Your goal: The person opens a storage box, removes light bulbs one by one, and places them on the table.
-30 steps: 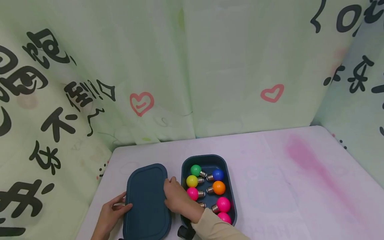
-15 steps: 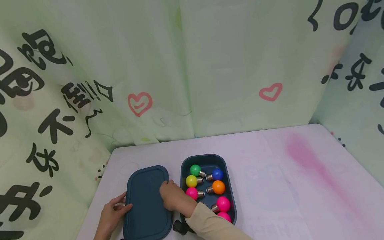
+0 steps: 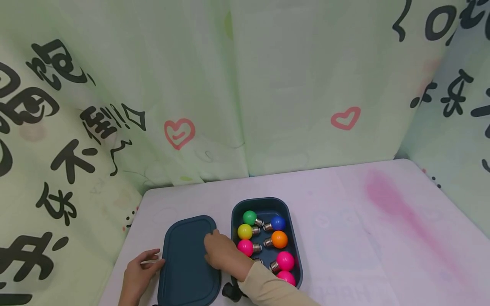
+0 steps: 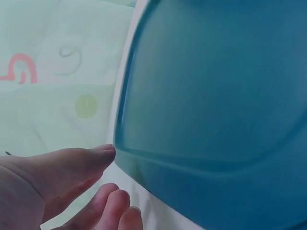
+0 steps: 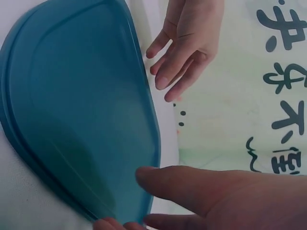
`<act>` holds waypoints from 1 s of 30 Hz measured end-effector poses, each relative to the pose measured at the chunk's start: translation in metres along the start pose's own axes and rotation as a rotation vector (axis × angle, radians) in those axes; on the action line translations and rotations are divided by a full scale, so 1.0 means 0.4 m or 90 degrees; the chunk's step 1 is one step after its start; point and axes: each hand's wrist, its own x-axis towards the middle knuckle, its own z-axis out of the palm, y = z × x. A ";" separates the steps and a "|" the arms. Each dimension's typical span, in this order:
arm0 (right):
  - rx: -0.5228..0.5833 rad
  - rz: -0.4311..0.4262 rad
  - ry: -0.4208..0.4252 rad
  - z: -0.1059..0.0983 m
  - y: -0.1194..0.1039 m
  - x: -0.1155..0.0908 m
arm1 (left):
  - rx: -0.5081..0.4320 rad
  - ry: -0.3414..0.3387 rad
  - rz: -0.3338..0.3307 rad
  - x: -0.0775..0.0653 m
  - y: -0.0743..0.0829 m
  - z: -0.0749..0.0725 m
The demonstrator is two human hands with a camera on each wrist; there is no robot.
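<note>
A flat dark blue lid [image 3: 187, 259] with rounded corners lies left of a matching box [image 3: 264, 204]. My right hand [image 3: 223, 253] grips the lid's right edge. In the right wrist view its thumb [image 5: 168, 184] lies over the top face, and the other fingers are low at the edge, partly hidden. My left hand [image 3: 138, 272] is at the lid's left edge, fingers loosely bent and apart. Its thumb tip [image 4: 105, 151] overlaps the rim in the left wrist view, while the other fingers stay off the lid.
The box holds several light bulbs: green [image 3: 249, 217], yellow [image 3: 245, 231], blue [image 3: 278, 222], orange [image 3: 280, 239] and pink [image 3: 285, 260]. My right forearm sleeve [image 3: 272, 284] crosses its near end. A pale table [image 3: 356, 238] with a pink smear extends right. Printed curtains [image 3: 283, 85] hang behind.
My right hand has shifted slightly left over the lid's edge. My left hand has drawn back a little left, and the lid's far end sits slightly nearer and further right.
</note>
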 end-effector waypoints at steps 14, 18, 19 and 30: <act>0.028 -0.080 0.037 -0.034 0.016 -0.028 | -0.124 0.001 -0.018 -0.043 0.061 0.024; 0.022 -0.093 0.047 -0.046 0.038 -0.040 | -0.151 -0.004 -0.009 -0.050 0.079 0.042; 0.017 -0.096 0.051 -0.049 0.044 -0.042 | -0.158 -0.003 -0.008 -0.052 0.084 0.046; 0.038 -0.100 0.071 -0.084 0.100 -0.071 | -0.203 0.004 0.029 -0.074 0.122 0.095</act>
